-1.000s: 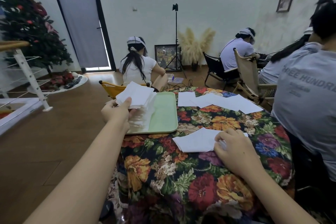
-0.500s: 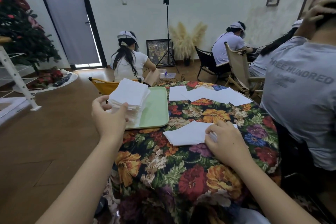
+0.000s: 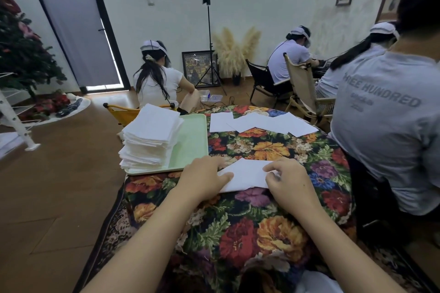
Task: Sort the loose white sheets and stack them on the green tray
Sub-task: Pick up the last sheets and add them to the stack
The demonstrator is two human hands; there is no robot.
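Tall stack of white sheets (image 3: 151,137) on the left part of the green tray (image 3: 192,143), on the floral tablecloth (image 3: 250,226). Left hand (image 3: 204,177) and right hand (image 3: 289,179) both down on a loose white sheet (image 3: 247,175) just right of the tray's near corner, left fingers fairly straight on its edge, right fingers curled at its right end, possibly pinching it. More loose sheets (image 3: 262,122) spread along the far side.

green tray (image 3: 190,147): pale green, flat on table, left of centre | stacked white sheets (image 3: 150,139): thick, slightly ragged pile on tray's left half | loose white sheets (image 3: 245,175): few, flat, just right of tray's near corner | far loose sheets (image 3: 259,123): overlapping row right of tray's far corner
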